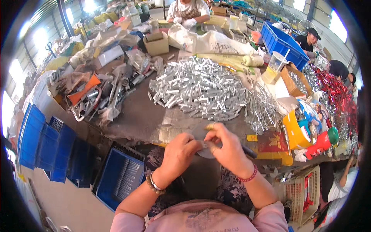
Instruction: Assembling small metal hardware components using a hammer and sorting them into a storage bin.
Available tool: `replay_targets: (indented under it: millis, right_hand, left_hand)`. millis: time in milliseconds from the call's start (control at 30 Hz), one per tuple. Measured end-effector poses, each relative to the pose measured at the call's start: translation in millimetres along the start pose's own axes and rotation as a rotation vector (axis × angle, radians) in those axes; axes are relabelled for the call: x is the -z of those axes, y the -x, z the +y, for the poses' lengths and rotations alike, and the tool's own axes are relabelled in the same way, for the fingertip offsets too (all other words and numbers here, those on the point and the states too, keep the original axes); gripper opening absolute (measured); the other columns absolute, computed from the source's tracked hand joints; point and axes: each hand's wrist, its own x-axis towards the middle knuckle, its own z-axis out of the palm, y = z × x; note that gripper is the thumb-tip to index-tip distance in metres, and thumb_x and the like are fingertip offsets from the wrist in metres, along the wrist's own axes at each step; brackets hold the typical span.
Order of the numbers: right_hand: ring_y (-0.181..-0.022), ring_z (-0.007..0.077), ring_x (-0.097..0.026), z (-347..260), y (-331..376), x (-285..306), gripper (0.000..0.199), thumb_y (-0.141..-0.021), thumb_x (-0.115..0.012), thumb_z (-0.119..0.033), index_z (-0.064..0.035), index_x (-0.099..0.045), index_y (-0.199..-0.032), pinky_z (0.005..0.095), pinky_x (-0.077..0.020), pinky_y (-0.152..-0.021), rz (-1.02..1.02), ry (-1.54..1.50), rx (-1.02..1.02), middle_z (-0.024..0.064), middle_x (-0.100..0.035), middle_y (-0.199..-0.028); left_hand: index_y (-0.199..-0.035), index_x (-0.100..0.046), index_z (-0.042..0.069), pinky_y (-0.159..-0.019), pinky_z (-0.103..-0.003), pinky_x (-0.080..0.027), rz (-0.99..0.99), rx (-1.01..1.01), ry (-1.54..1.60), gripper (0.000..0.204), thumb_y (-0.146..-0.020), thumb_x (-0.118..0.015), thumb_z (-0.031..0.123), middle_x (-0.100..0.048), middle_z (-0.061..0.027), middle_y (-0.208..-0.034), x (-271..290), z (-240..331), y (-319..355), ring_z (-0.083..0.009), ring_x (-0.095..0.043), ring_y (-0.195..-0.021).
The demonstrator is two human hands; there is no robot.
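The left hand (178, 151) and the right hand (228, 149) meet just in front of the near edge of the worktop (143, 116), fingertips pressed together around a small metal piece (204, 144) that is pinched between them. The piece is too small and too covered by the fingers to make out its shape. The left hand is curled with its knuckles up; the right hand arches over it, thumb and forefinger closed on the piece, with a yellowish cap on one raised fingertip. A beaded bracelet sits on the left wrist and a red bead band on the right.

Directly beyond the hands, in the middle of the worktop, lies a large heap of short silver metal tubes (199, 89). Just to its right is a smaller pile of thin silver pins (262, 110). Further right stand a yellow box (294, 133), a red and green plastic can (322, 142) and a cardboard box (295, 79) with more metal parts. On the left side of the worktop lies a jumble of tools and plastic bags (104, 85). Blue crates (46, 143) stand on the floor at the left, below the worktop's edge. Across the worktop another person in white gloves (183, 21) works at the far side.
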Motion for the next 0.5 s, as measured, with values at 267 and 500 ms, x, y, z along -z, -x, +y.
replay_targets:
  millis: [267, 500]
  right_hand:
    - [-0.090, 0.0273, -0.075, 13.4, 0.3, 11.9, 0.049, -0.089, -0.075, 0.007, -0.0064, -0.061, -0.135, 0.0383, -0.0591, -0.080, -0.091, -0.096, -0.172, 0.0099, -0.076, -0.098]
    - [-0.091, 0.0315, -0.074, 13.7, -1.1, 3.1, 0.052, -0.088, -0.074, 0.007, -0.0068, -0.060, -0.136, 0.0425, -0.0587, -0.080, -0.108, -0.032, -0.038, 0.0112, -0.075, -0.096]
  left_hand:
    - [-0.106, -0.082, 0.011, -0.069, -0.043, -0.054, 0.027, 0.012, 0.013, 0.021, -0.086, -0.086, 0.007, -0.065, -0.0082, -0.091, 2.2, -1.4, -6.7, -0.0319, -0.068, -0.083]
    - [-0.106, -0.082, 0.010, -0.068, -0.044, -0.053, 0.029, 0.008, 0.009, 0.021, -0.086, -0.087, 0.009, -0.064, -0.0085, -0.091, 2.1, 0.5, -3.5, -0.0322, -0.067, -0.082]
